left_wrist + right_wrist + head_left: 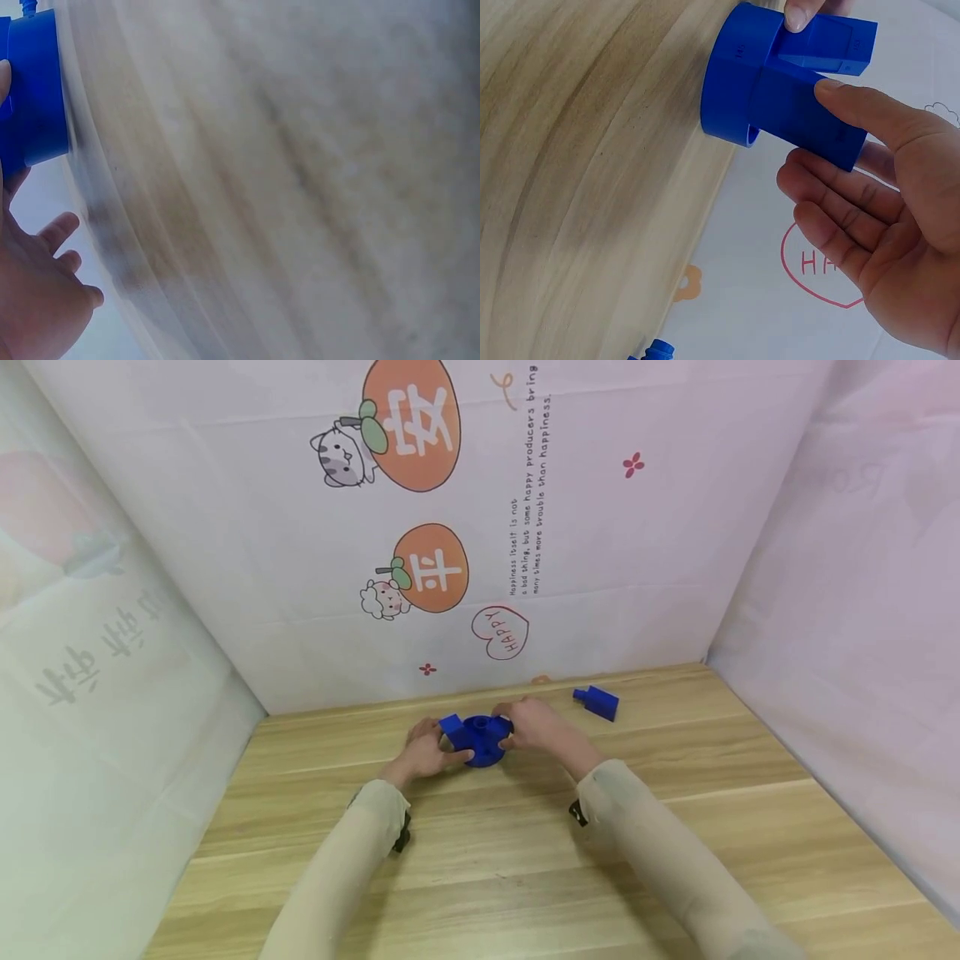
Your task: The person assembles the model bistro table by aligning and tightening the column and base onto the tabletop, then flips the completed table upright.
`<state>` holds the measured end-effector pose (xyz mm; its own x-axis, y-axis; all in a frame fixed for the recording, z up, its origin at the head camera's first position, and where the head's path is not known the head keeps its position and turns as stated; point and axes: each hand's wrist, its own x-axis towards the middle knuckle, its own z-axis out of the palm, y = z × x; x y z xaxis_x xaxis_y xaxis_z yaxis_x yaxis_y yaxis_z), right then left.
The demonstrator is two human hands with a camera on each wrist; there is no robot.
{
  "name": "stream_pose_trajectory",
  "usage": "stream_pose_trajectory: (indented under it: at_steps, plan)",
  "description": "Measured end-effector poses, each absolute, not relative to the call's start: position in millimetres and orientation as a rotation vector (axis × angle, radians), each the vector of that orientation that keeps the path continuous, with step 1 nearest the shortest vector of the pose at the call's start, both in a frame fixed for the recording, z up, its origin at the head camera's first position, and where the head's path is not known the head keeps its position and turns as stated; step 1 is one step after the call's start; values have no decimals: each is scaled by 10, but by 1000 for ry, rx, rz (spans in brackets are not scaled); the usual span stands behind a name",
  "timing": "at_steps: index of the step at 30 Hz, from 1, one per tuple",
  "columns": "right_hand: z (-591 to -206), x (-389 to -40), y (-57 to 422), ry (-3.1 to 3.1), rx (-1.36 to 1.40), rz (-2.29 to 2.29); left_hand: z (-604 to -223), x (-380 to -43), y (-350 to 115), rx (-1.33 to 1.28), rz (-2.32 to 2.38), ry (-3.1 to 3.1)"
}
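Note:
A round blue base (483, 758) lies on the wooden table, with a raised ring in its middle. Two blue blocks stand up from it: a left block (453, 727) and a right block (500, 727). My left hand (426, 753) holds the base from the left, thumb at its rim beside the left block; in the left wrist view its other fingers are spread below the base (41, 90). From the right, my right hand (536, 724) pinches the right block (799, 109) between thumb and fingers. Small printed numbers show on the base's side in the right wrist view.
Another blue block (597, 702) with a narrow round peg lies on the table at the back right. A white printed cloth (585, 552) hangs right behind the table's back edge, and more cloth closes in both sides.

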<state>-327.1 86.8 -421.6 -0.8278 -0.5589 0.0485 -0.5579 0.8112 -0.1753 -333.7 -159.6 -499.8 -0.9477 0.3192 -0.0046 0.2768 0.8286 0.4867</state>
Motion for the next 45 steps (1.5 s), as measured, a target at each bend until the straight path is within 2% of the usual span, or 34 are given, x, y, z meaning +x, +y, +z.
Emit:
stream_pose_trajectory:
  at_steps: [13, 28, 38, 45]
  plan:
    - [-4309, -3294, 921, 2965, -879, -390, -5042, -3311, -1588, 432, 837, 2921]
    - [-4410, -3417, 1415, 2878, -731, -491, -4934, -3324, -1556, 338, 1054, 2846]
    - [-4421, -3398, 1538, 2871, -733, -471, -4962, -3373, -1550, 440, 1065, 2859]
    - [-4357, -3401, 1675, 2928, -724, -442, -4951, -3331, -1582, 353, 1025, 2807]
